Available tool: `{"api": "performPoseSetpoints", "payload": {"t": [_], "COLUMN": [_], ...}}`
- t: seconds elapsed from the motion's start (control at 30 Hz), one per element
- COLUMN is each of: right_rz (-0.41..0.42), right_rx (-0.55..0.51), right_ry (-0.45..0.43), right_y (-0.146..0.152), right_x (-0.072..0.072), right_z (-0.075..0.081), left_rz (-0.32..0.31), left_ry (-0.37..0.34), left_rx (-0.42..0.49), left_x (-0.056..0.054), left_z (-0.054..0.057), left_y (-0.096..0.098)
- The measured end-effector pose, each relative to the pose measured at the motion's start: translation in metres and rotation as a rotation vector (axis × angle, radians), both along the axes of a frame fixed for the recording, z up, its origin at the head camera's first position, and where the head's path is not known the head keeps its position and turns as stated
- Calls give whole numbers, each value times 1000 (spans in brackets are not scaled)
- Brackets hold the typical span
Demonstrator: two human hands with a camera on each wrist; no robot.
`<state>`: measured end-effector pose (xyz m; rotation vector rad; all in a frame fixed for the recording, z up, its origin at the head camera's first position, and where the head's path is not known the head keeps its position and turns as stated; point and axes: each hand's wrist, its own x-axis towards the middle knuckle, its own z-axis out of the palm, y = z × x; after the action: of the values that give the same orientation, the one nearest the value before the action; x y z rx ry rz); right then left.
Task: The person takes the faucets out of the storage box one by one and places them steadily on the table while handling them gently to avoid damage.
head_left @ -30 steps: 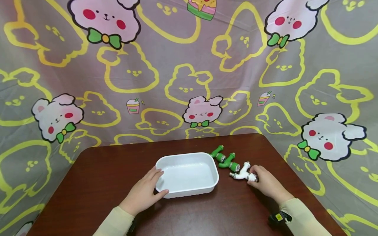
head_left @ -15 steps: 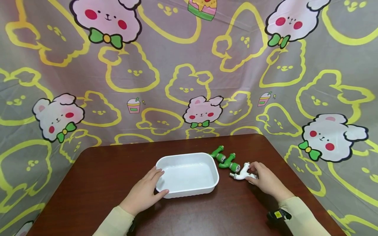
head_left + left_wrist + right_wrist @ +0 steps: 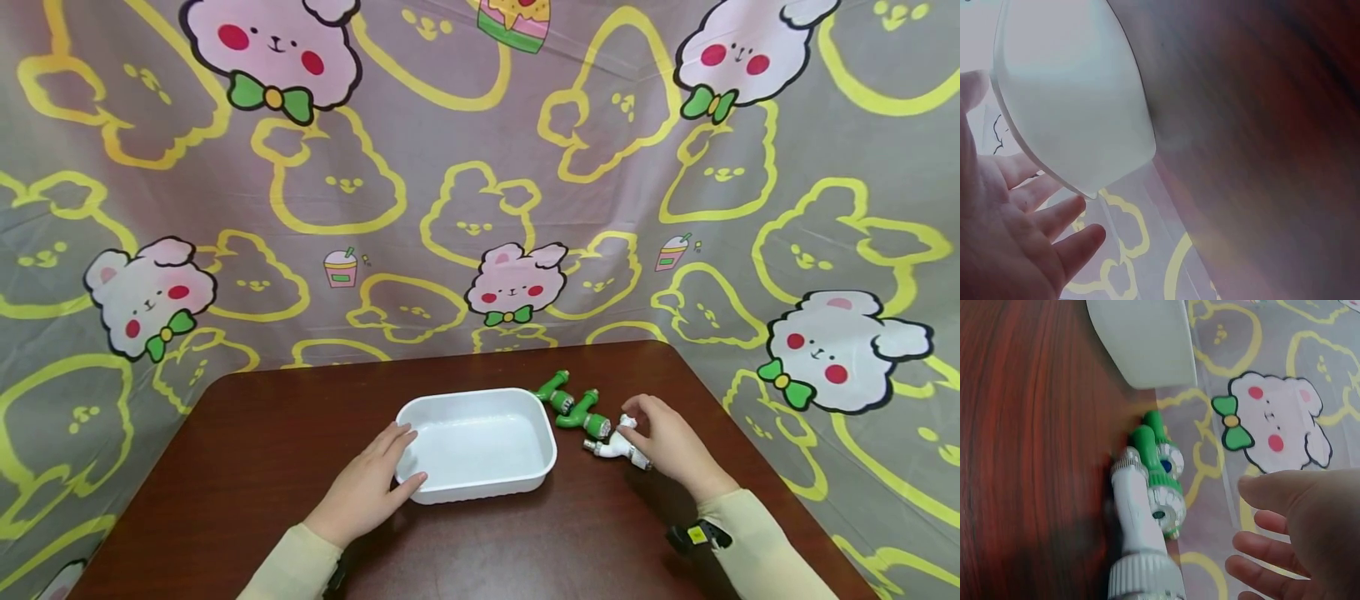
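A white plastic basin (image 3: 480, 493) with rounded corners stands on the table. My left hand (image 3: 366, 485) rests at its left end, fingers spread over the rim; in the left wrist view the fingers (image 3: 1060, 219) lie along the basin's edge. To the right, my right hand (image 3: 667, 437) hovers just over a white tap (image 3: 613, 447) and hides part of it. The right wrist view shows that hand's fingers (image 3: 1266, 550) apart from the white tap (image 3: 1138, 519), gripping nothing. Two green taps (image 3: 579, 414) lie beside it, one partly behind the basin's right end.
The dark brown wooden table (image 3: 262, 467) has rounded back corners. A grey curtain (image 3: 465, 192) printed with cartoon animals hangs close behind and along both sides. A black strap with a yellow tag (image 3: 699, 534) is on my right wrist.
My right hand has come off the white tap's ribbed handle and shifted up and left over its body. The white tap's handle end sits slightly lower. My left hand and the basin stay put.
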<state>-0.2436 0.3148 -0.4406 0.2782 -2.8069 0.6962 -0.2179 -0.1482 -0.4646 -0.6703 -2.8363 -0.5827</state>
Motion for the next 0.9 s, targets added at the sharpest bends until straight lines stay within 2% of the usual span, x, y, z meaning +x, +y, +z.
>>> {"api": "performPoseSetpoints", "payload": {"t": [0.13,0.43,0.63,0.9], "right_rz": [12,62,88,131], "right_rx": [-2,-9,-15,2], "right_ry": [37,124,165,228], "right_y": [-12,-38,-55,-79], "right_x": [-1,-10,-14,-15], "right_z": [1,1,0,1], "left_rz": [17,53,45,84], "left_ry": [42,231,274,284], "left_rx": [27,110,130,131], "left_x": [0,-5,-4,3], "left_z": [-1,-1,0,0], "left_y": [0,0,6,14]}}
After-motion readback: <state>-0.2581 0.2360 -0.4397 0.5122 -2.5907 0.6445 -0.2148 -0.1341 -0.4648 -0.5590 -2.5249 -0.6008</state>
